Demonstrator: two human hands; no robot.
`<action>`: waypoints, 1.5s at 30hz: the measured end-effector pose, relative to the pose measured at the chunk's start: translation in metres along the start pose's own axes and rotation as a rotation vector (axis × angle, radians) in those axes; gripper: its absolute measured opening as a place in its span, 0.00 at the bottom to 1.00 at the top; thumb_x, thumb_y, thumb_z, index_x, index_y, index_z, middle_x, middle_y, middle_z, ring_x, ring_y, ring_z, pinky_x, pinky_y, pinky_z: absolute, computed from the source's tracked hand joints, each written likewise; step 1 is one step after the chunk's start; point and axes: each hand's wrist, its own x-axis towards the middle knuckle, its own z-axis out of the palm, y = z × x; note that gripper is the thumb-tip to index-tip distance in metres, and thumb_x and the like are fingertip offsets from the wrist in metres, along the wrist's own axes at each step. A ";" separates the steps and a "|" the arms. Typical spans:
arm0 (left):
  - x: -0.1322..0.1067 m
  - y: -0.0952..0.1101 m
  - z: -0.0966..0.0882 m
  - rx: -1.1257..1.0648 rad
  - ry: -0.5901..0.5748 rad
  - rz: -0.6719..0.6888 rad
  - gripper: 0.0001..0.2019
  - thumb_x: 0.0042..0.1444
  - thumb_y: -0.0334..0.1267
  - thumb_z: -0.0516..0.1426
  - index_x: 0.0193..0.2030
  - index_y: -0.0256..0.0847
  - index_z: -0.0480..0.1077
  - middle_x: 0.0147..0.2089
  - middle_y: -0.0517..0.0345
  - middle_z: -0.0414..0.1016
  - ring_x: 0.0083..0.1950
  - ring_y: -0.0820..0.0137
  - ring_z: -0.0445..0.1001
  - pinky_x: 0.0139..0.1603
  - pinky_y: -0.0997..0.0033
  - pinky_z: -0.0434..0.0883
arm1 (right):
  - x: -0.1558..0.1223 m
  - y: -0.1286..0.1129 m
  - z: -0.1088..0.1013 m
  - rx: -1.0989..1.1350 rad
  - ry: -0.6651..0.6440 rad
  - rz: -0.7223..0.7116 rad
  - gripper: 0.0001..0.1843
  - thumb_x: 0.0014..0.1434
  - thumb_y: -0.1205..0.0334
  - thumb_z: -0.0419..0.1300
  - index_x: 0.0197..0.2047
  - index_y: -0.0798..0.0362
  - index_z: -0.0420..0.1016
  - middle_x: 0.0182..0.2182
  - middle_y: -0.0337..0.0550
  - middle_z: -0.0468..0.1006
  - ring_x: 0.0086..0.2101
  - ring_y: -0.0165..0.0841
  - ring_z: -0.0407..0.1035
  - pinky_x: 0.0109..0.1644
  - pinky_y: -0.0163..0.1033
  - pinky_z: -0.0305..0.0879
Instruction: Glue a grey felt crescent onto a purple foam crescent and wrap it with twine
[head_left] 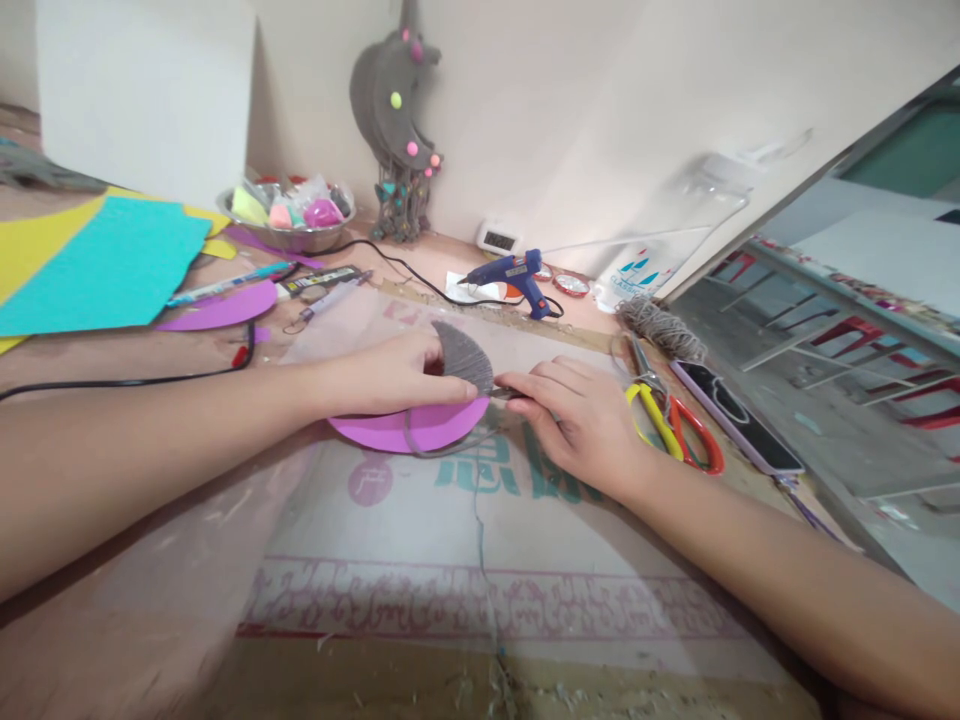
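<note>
My left hand (409, 372) grips a crescent (463, 358) covered in tightly laid grey yarn, with the thumb along its lower end. Purple felt or foam (409, 428) with a rounded edge shows below the thumb; whether it joins the crescent I cannot tell. A loose loop of grey yarn (411, 437) hangs over the purple piece. Closed in a pinch at the crescent's right edge, my right hand (574, 415) holds what looks like a strand of the grey yarn, mostly hidden by the fingers.
Behind my hands lies a blue glue gun (517, 275) with a black cord. Scissors (667, 415), a yarn bundle (660, 328) and a phone (739, 415) are on the right. Coloured sheets (105, 265) and a metal bowl (289, 235) stand left; a decorated crescent (397, 110) hangs behind.
</note>
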 end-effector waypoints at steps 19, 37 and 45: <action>0.000 -0.002 0.001 -0.050 -0.020 -0.028 0.16 0.54 0.46 0.53 0.42 0.37 0.73 0.40 0.58 0.78 0.39 0.68 0.73 0.40 0.72 0.67 | -0.001 -0.001 0.001 -0.050 0.017 -0.019 0.13 0.63 0.62 0.51 0.46 0.58 0.72 0.30 0.47 0.75 0.30 0.33 0.64 0.34 0.39 0.61; -0.001 0.002 0.000 -0.027 -0.032 -0.035 0.16 0.54 0.45 0.52 0.43 0.38 0.73 0.40 0.58 0.77 0.38 0.70 0.72 0.39 0.74 0.66 | -0.001 0.001 0.004 -0.067 -0.020 -0.030 0.14 0.63 0.62 0.50 0.46 0.59 0.72 0.29 0.46 0.74 0.30 0.34 0.64 0.34 0.39 0.59; -0.001 0.000 0.001 -0.039 -0.029 -0.026 0.16 0.54 0.45 0.52 0.42 0.38 0.73 0.40 0.59 0.77 0.38 0.70 0.72 0.39 0.74 0.66 | -0.002 0.000 0.005 -0.055 -0.012 -0.022 0.14 0.64 0.62 0.49 0.45 0.57 0.72 0.29 0.46 0.75 0.30 0.33 0.66 0.34 0.38 0.61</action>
